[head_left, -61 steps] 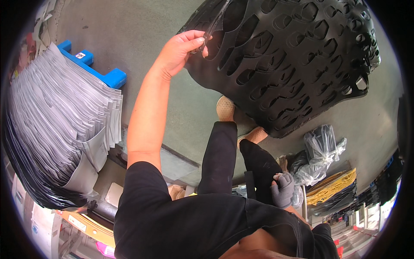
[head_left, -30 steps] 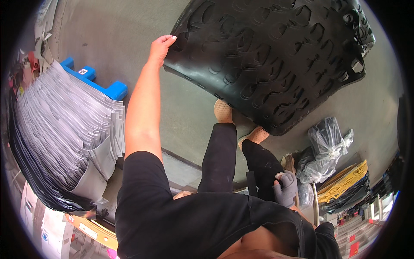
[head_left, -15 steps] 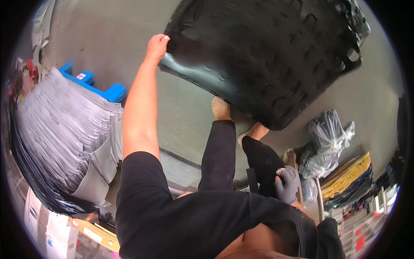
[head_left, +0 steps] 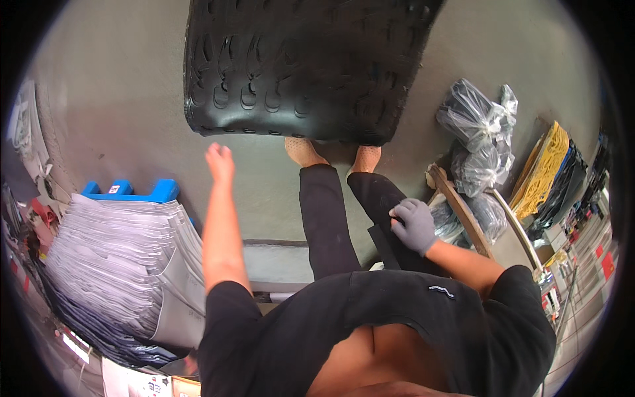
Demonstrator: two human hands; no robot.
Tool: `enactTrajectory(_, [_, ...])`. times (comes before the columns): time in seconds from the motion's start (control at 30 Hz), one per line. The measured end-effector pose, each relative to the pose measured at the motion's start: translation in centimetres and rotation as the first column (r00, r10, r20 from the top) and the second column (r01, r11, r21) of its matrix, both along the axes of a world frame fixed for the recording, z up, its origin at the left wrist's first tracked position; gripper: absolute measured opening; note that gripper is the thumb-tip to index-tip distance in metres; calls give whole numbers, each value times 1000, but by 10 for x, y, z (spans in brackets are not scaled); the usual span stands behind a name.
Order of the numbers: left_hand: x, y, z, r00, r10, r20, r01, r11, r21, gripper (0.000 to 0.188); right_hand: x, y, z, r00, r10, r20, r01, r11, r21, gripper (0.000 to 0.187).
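A large black moulded sheet (head_left: 304, 73), with rows of raised loop shapes, spreads beyond my feet at the top. Its near edge curls up in front of my shoes. My left hand (head_left: 219, 163) is bare and holds nothing, its fingers loosely bent and slightly apart, just short of the sheet's near left corner. My right hand (head_left: 415, 226) wears a grey glove with bare fingertips. It hangs beside my right thigh with the fingers curled in, and I see nothing in them.
At left, a thick stack of grey sheets (head_left: 119, 258) stands by a blue pallet (head_left: 129, 192). On the right lie clear plastic bags of black parts (head_left: 476, 126), a wooden bar (head_left: 463, 215) and a yellow bundle (head_left: 546, 169) beside dark ones.
My left hand has let go of the black sheet and drawn back from it. The sheet has shifted left and lies straighter ahead. My gloved right hand has risen slightly.
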State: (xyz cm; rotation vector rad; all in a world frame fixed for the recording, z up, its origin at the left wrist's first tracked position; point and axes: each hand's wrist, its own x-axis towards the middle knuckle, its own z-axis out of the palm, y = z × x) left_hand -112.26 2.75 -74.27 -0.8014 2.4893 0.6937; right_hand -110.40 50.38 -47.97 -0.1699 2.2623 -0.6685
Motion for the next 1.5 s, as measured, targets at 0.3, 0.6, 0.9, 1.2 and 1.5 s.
enactTrajectory(0.3, [233, 192, 197, 650, 89, 754, -625, 628, 464, 46, 23, -8, 5, 974, 205, 102, -220, 960, 171, 15])
enactTrajectory(0.6, [162, 122, 362, 711, 493, 501, -702, 532, 473, 35, -21, -19, 79, 964, 90, 251, -152, 959, 238, 35])
enactTrajectory(0.9, [111, 120, 401, 815, 329, 477, -561, 656, 505, 30, -163, 35, 135, 894, -447, 36, 425, 869, 252, 40])
enactTrajectory(1.2, [17, 120, 428, 881, 313, 355, -457, 755, 470, 28, -264, 81, 102, 707, -704, 67, 692, 708, 142, 53])
enactTrajectory(1.5, [4, 324, 338, 804, -84, 589, -110, 952, 286, 69, -441, 142, -125, 670, -743, -18, 723, 646, 243, 65])
